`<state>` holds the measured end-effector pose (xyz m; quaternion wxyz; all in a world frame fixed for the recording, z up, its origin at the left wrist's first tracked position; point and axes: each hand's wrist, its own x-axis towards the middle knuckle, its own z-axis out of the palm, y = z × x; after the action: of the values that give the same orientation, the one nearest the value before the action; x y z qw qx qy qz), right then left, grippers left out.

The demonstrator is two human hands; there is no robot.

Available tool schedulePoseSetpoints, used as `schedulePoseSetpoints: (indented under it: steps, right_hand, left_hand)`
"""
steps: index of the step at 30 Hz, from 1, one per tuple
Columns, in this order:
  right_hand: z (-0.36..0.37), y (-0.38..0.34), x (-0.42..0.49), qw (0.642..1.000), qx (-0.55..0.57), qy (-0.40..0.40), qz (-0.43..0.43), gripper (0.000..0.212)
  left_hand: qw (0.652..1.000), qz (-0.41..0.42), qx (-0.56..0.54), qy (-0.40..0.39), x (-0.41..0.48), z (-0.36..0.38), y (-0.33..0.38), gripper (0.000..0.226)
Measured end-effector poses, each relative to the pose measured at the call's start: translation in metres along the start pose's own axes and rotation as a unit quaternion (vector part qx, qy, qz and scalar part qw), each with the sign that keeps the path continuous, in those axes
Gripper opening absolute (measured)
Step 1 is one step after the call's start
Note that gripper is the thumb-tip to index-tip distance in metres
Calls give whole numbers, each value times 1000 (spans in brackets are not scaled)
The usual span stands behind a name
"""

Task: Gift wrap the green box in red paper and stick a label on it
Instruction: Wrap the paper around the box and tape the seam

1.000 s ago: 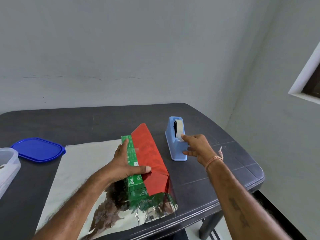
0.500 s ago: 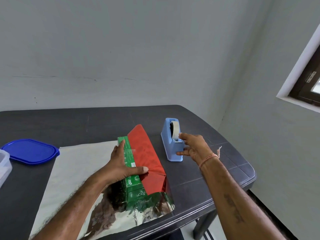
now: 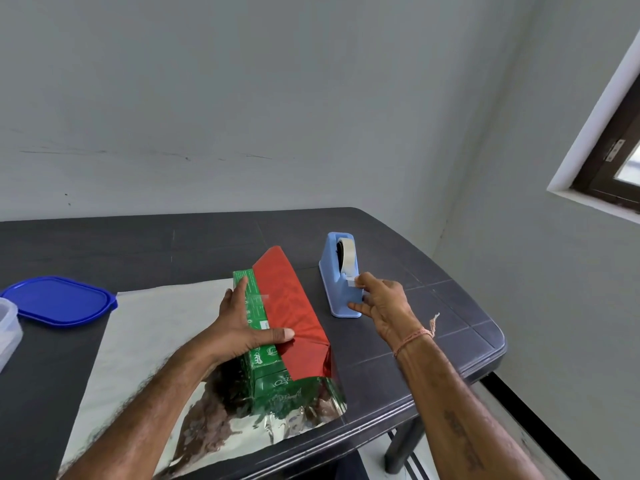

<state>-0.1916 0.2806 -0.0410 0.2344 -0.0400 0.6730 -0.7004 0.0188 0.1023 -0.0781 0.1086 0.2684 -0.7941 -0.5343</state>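
Right hand (image 3: pixel 384 306), only reaching a second ago, now pinches the tape end (image 3: pixel 351 281) at the blue tape dispenser (image 3: pixel 337 282); left hand (image 3: pixel 242 323) lies flat, thumb pressing the red paper (image 3: pixel 291 306) flap onto the green box (image 3: pixel 266 362) near the table (image 3: pixel 450 306)'s front edge, so taping the seam looks next.

Right fingers (image 3: pixel 363 283) now on tape end (image 3: pixel 351 281)

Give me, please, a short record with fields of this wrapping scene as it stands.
left hand: presses the red paper onto the green box
right hand: pinches the end of the tape at the dispenser
red paper: one flap over the box, the rest flat, silver side up
wrapping: unfinished
table: also a blue lid, a clear container
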Motion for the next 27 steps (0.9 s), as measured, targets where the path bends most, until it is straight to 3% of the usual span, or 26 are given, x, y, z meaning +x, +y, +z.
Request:
schedulePoseSetpoints:
  steps: [16,21,27]
  right_hand:
    - [-4,37,-1,992,-10,5,-128,18]
    - [-8,70,4,982,-114,49,-143,30]
    - [-18,71,-3,983,-114,9,-144,34]
  left_hand:
    - [1000,-6,4,-8,2,-2,-2,170]
    - [1000,0,-2,-10,-2,-1,1,170]
    - [1000,0,-11,-13,-5,-1,5,168]
